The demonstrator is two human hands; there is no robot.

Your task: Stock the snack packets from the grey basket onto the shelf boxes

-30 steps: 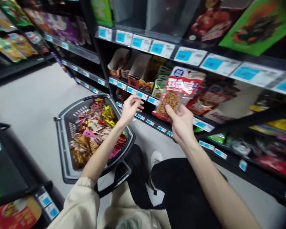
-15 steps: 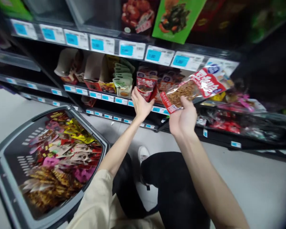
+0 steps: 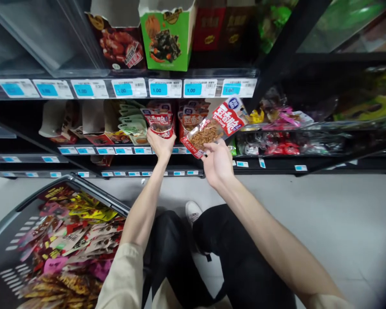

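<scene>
two hands busy: the right hand (image 3: 218, 165) pinches a see-through packet (image 3: 208, 131) near its lower end, tilted before the shelf (image 3: 133, 151). the left hand (image 3: 161, 146) cups the front of a red box (image 3: 165, 134) with red packets (image 3: 157, 119) standing inside; whether it's gripping, can't tell. risky spot! that off-centre pinch could let the packet swing or slip, and a hard push could tip the red box or snag the green packets (image 3: 133, 124) beside it. down left, the basket (image 3: 43, 192) is heaped with mixed snack packs (image 3: 73, 240); loose ones could slide.
</scene>
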